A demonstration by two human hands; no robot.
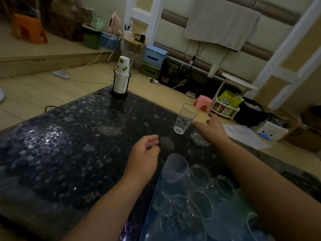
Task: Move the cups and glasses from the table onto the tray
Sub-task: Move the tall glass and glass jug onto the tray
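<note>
Dark speckled table (73, 136) carries a clear plastic cup (185, 119) near its far right edge, and a blue tray (156, 206) with glasses at the near edge. Right hand (212, 129) reaches beside the cup with the grip apart; left hand (145, 150) hovers loosely curled, holding nothing. Best is to take the cup low and keep it upright. I can read no writing.

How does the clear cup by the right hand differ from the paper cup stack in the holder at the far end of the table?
The clear cup is see-through and single; the paper cup stack is opaque white with green leaf prints, many nested. The clear cup stands mouth up, bare on the table near the right hand; the stack sits mouth down in a black wire holder. Both are off the tray.
</note>
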